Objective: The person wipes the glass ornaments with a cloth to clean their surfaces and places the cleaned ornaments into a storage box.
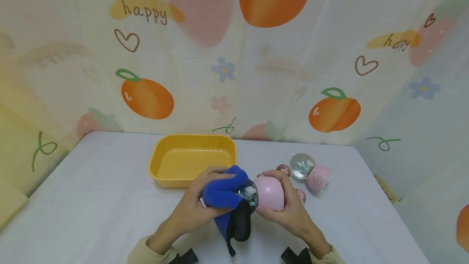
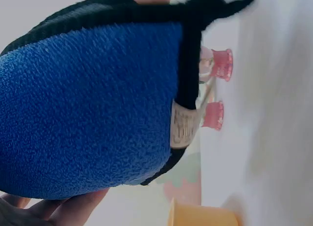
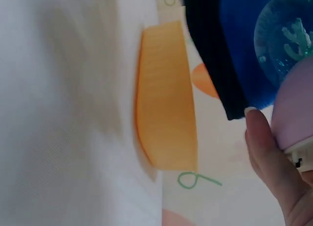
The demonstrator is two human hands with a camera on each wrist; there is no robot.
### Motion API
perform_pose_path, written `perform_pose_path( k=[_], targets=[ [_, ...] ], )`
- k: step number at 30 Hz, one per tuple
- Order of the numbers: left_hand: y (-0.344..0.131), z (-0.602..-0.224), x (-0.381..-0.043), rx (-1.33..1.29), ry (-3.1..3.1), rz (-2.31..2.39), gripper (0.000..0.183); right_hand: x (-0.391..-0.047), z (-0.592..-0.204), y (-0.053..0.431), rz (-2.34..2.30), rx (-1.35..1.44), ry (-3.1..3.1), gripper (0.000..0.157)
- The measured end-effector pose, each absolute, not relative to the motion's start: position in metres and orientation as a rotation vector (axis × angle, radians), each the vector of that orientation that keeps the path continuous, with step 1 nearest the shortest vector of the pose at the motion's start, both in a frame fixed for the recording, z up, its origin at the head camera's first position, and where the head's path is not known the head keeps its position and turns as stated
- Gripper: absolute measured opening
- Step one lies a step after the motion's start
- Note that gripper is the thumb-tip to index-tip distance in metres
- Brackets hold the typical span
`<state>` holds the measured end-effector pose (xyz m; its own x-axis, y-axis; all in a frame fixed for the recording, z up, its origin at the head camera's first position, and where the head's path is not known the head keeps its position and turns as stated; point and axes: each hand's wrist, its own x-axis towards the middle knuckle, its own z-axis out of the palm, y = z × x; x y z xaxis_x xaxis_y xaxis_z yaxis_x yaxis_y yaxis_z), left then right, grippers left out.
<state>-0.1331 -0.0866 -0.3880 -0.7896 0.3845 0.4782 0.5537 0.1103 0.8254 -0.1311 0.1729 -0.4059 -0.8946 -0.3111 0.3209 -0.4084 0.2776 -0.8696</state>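
Note:
In the head view my left hand [image 1: 192,205] grips a folded blue terry cloth [image 1: 221,194] with black edging, wrapped against the clear ball of a snow globe [image 1: 270,192]. My right hand [image 1: 293,209] holds that globe by its rounded pink base, tilted on its side above the table. In the right wrist view, pale green coral shapes show inside the clear ball [image 3: 274,40], and the cloth lies behind it. The cloth [image 2: 93,99] fills much of the left wrist view, with a white label near its edge. It hides part of the ball.
A yellow tray [image 1: 190,183] stands at the back, left of centre. To the right, a second snow globe [image 1: 319,178] with a pink base lies on its side. Small pink-based globes, one of them [image 1: 301,195] partly behind my right hand, stand close by. Printed fabric hangs behind the table.

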Motion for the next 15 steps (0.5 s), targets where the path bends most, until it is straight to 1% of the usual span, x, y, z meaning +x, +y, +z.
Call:
perform_pose_path(
  k=[2,4,7,11,13,15],
  targets=[
    [-0.088,-0.386,-0.133,-0.949,-2.2,-1.781,0.05,-0.13,-0.407,0.172,1.7,0.701,-2.415,0.068],
    [-0.089,-0.385,-0.133,-0.951,-2.202,-1.8,0.049,-0.13,-0.407,0.171,1.684,0.714,-2.388,0.07],
    [-0.091,-0.383,-0.134,-0.964,-2.264,-1.88,0.055,-0.129,-0.406,0.17,1.664,0.756,-2.342,0.073],
    [-0.096,-0.382,-0.135,-0.975,-2.42,-2.046,0.07,-0.13,-0.405,0.17,1.664,0.856,-2.256,0.077],
    [-0.097,-0.383,-0.136,-0.979,-2.475,-2.084,0.072,-0.129,-0.405,0.17,1.666,0.891,-2.225,0.078],
    [-0.097,-0.384,-0.137,-0.998,-2.49,-2.073,0.07,-0.13,-0.405,0.171,1.658,0.921,-2.199,0.079]
  ],
)
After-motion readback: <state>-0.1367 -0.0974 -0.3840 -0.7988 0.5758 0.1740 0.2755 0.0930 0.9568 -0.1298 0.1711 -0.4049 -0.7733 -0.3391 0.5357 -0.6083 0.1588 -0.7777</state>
